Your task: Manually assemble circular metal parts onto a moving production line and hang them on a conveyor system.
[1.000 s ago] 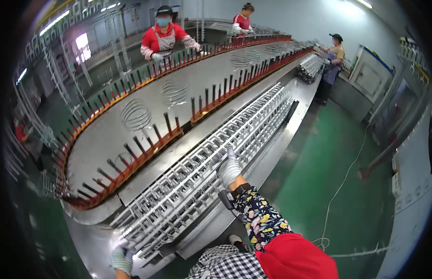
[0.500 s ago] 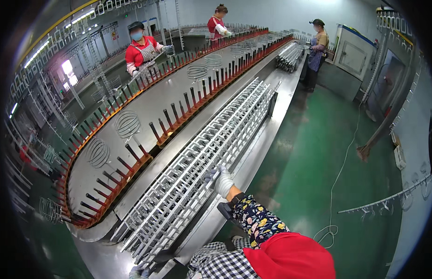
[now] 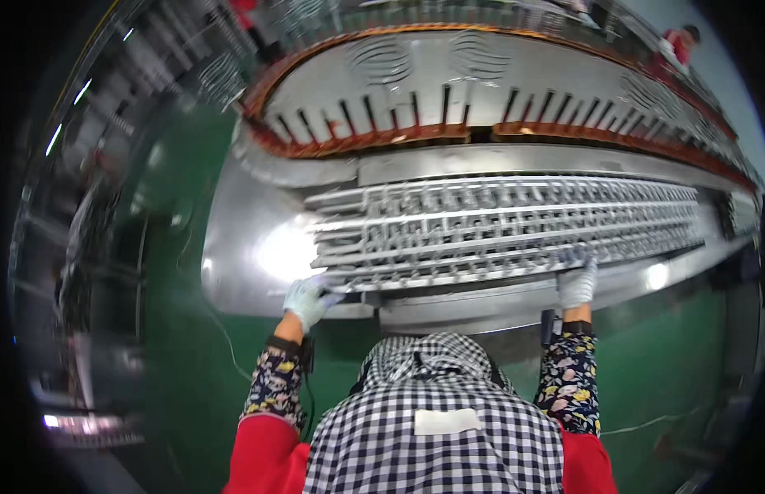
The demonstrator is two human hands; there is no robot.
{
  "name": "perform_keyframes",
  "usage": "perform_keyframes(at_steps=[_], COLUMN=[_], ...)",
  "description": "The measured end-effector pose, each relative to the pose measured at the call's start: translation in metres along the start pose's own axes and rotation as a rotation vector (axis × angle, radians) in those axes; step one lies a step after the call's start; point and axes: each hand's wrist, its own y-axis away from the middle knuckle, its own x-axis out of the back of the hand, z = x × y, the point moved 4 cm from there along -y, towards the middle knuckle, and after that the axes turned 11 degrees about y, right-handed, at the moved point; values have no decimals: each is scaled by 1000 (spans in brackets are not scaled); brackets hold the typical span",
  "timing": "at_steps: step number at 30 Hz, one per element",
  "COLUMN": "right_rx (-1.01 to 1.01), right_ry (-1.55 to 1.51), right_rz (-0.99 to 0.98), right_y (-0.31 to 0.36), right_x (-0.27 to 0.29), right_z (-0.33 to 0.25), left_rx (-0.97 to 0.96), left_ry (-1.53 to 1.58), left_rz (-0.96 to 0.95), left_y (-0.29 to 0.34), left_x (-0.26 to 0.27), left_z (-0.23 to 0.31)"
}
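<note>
A stack of long silver metal racks, with rows of small hooks along their bars, lies lengthwise on the steel table in front of me. My left hand, in a pale glove, is closed at the near left end of the front rack. Farther right, my right hand, in a whitish striped glove with grey fingertips, grips the same rack's front bar. Its fingers curl over the top of the bar, so what lies under them is hidden. Motion blurs the picture somewhat.
Behind the racks runs an orange looped conveyor track with dark upright pins. Coiled wire frames stand along it. The steel table has a rounded left end. A person in red is at the far right. Green floor borders the table.
My view has swung to the left and down, so the racks now lie across it. Both hands now show fully; the left was at the lower edge before. The right stays on the rack.
</note>
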Motion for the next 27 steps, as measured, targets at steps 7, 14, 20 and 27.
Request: perform_keyframes(at_steps=[7,14,20,27], right_rx=[-45,-44,260,101], right_ry=[2,1139,1108,1282], right_rz=[-141,70,15,-230], right_y=[-8,16,3,-161], right_x=[0,16,-43,-65], right_z=[-1,-75,-185,-243], left_rx=[-170,-220,-128,166], left_ry=[-114,-102,-131,-715], left_rz=[-13,145,137,325], left_y=[-6,6,-6,6], left_x=[-5,-18,-29,-44], left_z=[-10,-26,-7,43])
